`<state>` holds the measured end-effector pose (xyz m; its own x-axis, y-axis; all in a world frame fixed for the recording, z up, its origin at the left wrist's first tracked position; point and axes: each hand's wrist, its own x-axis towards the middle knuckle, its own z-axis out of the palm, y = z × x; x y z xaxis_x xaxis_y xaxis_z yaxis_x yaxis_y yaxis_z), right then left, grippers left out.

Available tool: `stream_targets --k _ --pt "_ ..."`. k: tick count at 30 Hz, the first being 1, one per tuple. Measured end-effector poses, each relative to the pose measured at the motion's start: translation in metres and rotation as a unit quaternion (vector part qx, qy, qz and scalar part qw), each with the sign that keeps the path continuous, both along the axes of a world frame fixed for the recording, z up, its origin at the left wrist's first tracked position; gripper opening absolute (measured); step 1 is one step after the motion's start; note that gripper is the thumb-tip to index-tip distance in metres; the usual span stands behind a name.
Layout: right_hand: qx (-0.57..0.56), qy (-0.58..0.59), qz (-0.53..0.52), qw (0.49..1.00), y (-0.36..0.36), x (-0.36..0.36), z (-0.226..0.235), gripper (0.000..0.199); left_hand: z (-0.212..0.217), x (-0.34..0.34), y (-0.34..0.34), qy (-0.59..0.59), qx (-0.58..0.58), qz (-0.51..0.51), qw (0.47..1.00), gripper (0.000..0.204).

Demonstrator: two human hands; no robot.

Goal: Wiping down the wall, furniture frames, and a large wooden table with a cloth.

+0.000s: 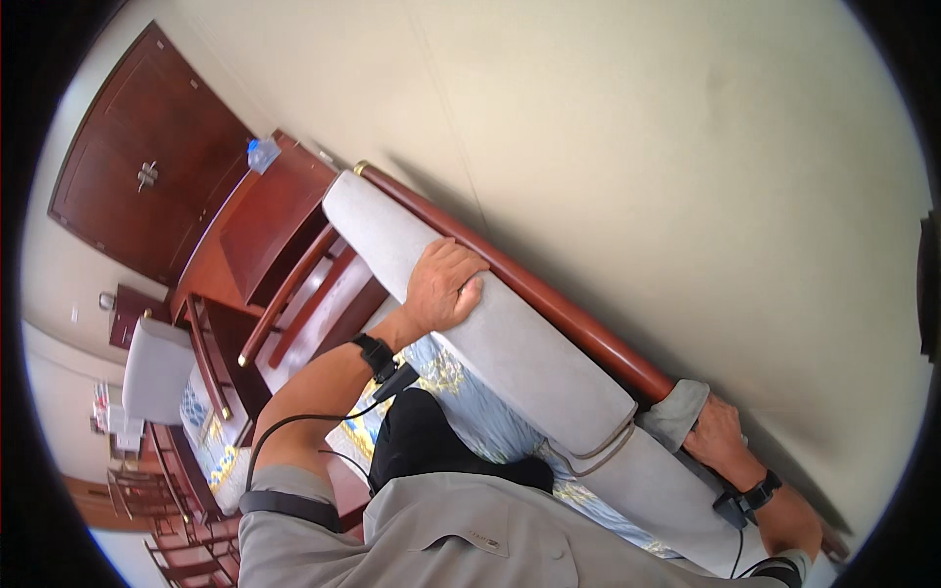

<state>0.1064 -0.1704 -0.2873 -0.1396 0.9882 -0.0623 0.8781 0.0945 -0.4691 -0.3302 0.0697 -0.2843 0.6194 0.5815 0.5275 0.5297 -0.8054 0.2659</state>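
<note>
My left hand [446, 282] rests on a long pale grey sofa back cushion [534, 343], its fingers curled over the top edge beside the dark red wooden rail [549, 294]. Farther along that rail at the right, my right hand [718, 434] is closed on a grey cloth [676, 412]. The cloth wraps over the rail and hangs partly loose. A second grey back cushion [647, 480] stands nearer to me, with a thin brown cord [593, 459] looped where the two cushions meet. A blue and yellow patterned seat cushion [470, 392] lies below, under my dark trouser leg.
A beige wall [667, 147] rises close behind the rail. Left of the sofa are a wooden side table [279, 225] and a grey-backed armchair [162, 377]. A clear bottle with a blue cap [262, 155] stands near a dark red cabinet [147, 147]. Cables run along both my arms.
</note>
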Motion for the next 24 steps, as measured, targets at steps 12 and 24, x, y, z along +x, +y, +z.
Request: stream_targets --k 12,24 --pt "-0.141 -0.031 0.04 0.989 0.057 -0.048 0.021 0.044 0.003 -0.005 -0.003 -0.053 -0.031 -0.053 0.997 0.022" --pt "-0.111 0.122 -0.021 0.986 0.094 -0.116 0.015 0.028 -0.008 -0.019 -0.014 -0.12 -0.026 -0.029 0.992 0.025"
